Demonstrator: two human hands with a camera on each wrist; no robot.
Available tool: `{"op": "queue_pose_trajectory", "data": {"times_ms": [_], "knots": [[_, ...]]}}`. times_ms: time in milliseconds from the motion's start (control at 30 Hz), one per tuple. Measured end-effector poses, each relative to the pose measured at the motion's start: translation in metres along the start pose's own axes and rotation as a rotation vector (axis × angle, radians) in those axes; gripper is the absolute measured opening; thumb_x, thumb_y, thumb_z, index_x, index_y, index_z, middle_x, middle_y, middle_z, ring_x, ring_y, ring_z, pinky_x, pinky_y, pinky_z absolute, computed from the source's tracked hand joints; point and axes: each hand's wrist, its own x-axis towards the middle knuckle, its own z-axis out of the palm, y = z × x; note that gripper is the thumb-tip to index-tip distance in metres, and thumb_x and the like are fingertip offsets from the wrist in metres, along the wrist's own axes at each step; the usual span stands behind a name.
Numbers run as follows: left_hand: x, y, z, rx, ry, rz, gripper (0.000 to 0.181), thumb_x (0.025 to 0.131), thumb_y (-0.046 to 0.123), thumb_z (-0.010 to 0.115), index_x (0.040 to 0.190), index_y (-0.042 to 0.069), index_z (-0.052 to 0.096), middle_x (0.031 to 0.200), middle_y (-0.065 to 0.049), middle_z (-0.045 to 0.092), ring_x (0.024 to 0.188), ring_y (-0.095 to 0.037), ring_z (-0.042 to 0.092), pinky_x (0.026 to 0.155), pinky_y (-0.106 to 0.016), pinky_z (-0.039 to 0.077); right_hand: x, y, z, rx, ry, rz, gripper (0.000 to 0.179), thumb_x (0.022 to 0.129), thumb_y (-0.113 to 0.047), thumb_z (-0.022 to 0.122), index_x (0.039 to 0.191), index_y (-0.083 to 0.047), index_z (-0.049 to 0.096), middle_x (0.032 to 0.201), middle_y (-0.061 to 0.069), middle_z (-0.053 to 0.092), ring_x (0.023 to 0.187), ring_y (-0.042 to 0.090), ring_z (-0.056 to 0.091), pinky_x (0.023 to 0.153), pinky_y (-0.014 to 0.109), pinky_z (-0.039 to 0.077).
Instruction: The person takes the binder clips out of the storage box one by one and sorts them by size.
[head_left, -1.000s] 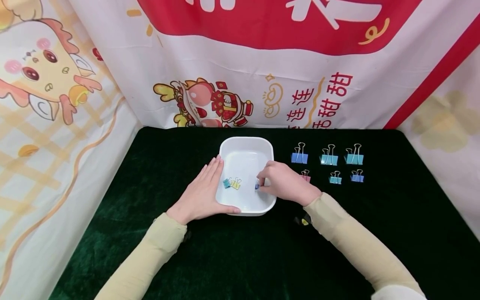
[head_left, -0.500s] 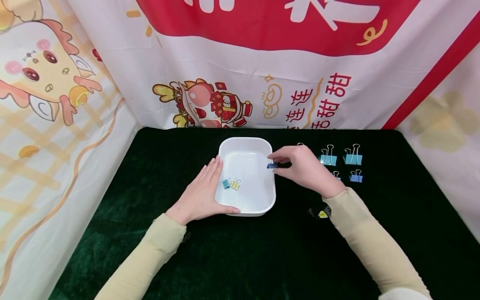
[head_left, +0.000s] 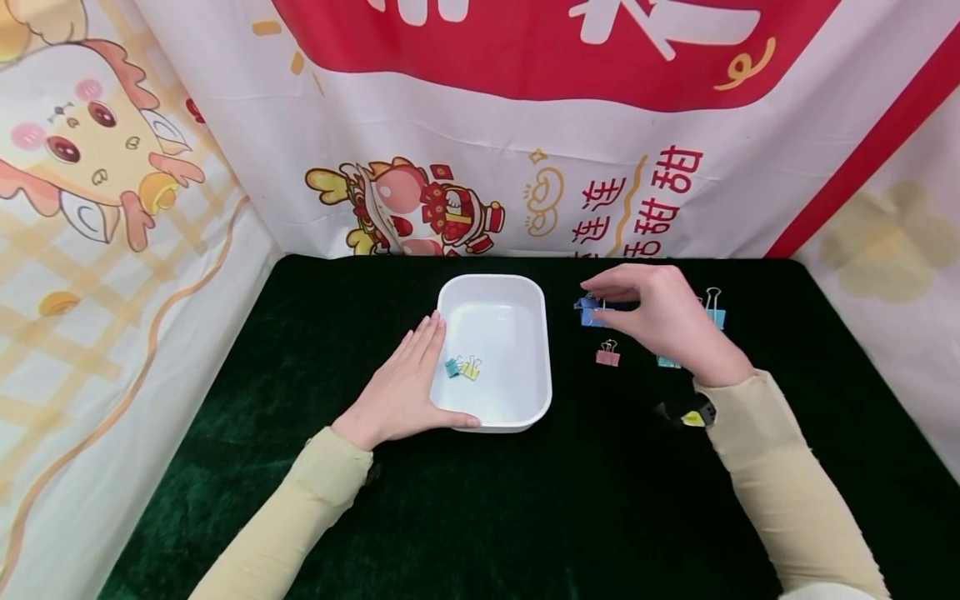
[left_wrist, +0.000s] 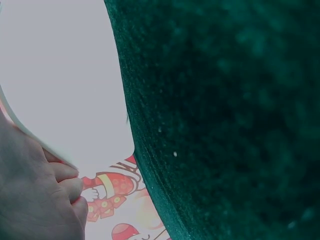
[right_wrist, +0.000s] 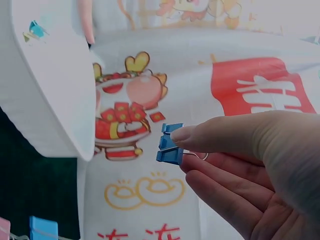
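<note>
My left hand (head_left: 405, 379) rests along the left side of the white plastic box (head_left: 517, 292), fingers straight and thumb on its near rim. A teal binder clip (head_left: 453, 367) and a yellow binder clip (head_left: 471, 368) lie inside the box. To the right of the box, my right hand (head_left: 660, 312) pinches a small blue binder clip (right_wrist: 171, 145) by thumb and fingers, off the table. In the head view it hangs just over a larger blue binder clip (head_left: 591, 318). A pink binder clip (head_left: 608, 357) stands nearer to me.
On the dark green cloth (head_left: 495, 517), more clips stand at the right, partly covered by my right hand; a large teal binder clip (head_left: 717, 317) shows behind it. A printed white curtain (head_left: 450, 108) rises behind the table's far edge.
My right hand has lifted the small blue binder clip out of the box and carried it right, over to the standing clips. My left hand stays in place.
</note>
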Motion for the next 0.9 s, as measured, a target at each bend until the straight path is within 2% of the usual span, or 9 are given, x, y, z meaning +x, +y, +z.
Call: {"op": "queue_pose_trajectory", "data": {"times_ms": [200, 367, 600, 900], "knots": [[0.001, 0.000, 0.000, 0.010, -0.006, 0.000, 0.140, 0.068, 0.093, 0.059, 0.164, 0.010, 0.002, 0.170, 0.000, -0.007, 0.153, -0.013, -0.005, 0.123, -0.038, 0.006, -0.012, 0.011, -0.014, -0.029, 0.015, 0.049, 0.033, 0.085, -0.003, 0.083, 0.116, -0.008, 0.076, 0.112, 0.007, 0.074, 0.098, 0.023, 0.072, 0.086, 0.045, 0.058], [0.001, 0.000, 0.000, 0.013, -0.003, 0.003, 0.141, 0.067, 0.094, 0.059, 0.164, 0.009, 0.003, 0.170, -0.002, -0.004, 0.153, -0.013, -0.004, 0.123, -0.039, 0.006, -0.025, 0.021, -0.019, -0.036, -0.020, 0.120, 0.031, 0.087, -0.006, 0.081, 0.117, -0.008, 0.076, 0.113, 0.009, 0.073, 0.098, 0.024, 0.072, 0.086, 0.046, 0.058], [0.001, -0.001, -0.001, 0.012, 0.008, 0.017, 0.141, 0.067, 0.095, 0.057, 0.164, 0.008, 0.005, 0.171, -0.006, 0.000, 0.154, -0.015, -0.002, 0.123, -0.040, 0.007, -0.042, 0.039, -0.011, 0.007, -0.160, 0.163, 0.030, 0.089, -0.004, 0.080, 0.118, -0.006, 0.074, 0.113, 0.012, 0.073, 0.097, 0.025, 0.072, 0.082, 0.043, 0.059], [0.001, -0.003, -0.001, -0.002, 0.014, 0.019, 0.140, 0.067, 0.093, 0.059, 0.164, 0.008, 0.005, 0.171, -0.003, -0.001, 0.154, -0.016, -0.001, 0.123, -0.039, 0.007, -0.055, 0.060, 0.020, 0.052, -0.352, 0.230, 0.029, 0.088, 0.000, 0.077, 0.117, -0.002, 0.075, 0.109, 0.010, 0.074, 0.093, 0.019, 0.072, 0.079, 0.039, 0.060]]}}
